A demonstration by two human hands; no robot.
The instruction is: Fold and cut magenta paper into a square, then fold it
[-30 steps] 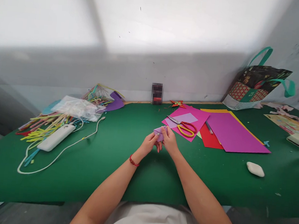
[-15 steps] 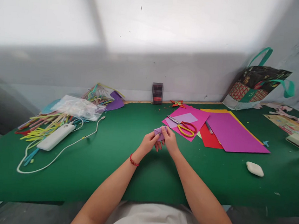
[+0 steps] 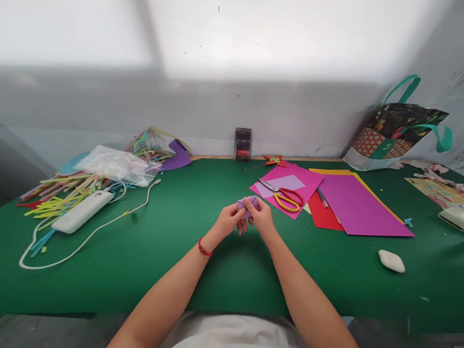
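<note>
A small folded piece of light purple paper (image 3: pixel 247 203) is held up between both hands over the middle of the green table (image 3: pixel 195 219). My left hand (image 3: pixel 230 218) pinches its left side, the thumb pressed on it. From the right, my right hand (image 3: pixel 261 215) grips it with the thumb on the top face. The fingers beneath the paper are partly hidden. Just beyond the right hand lie scissors (image 3: pixel 285 194) with one red and one yellow handle, resting on magenta paper (image 3: pixel 303 180) and a light purple sheet (image 3: pixel 292 183).
Purple paper (image 3: pixel 364 206), a red sheet (image 3: pixel 322 215) and a pen (image 3: pixel 322 197) lie to the right, near a white rounded object (image 3: pixel 391 261). Behind stands a patterned bag (image 3: pixel 391 134). At left are a white power bank (image 3: pixel 83 212) with its cable (image 3: pixel 98 235), colourful strips (image 3: pixel 57 201) and a plastic bag (image 3: pixel 113 165).
My right thumb has shifted slightly left and lower over the folded paper. Both hands still hold it, and the whole view has moved a little.
</note>
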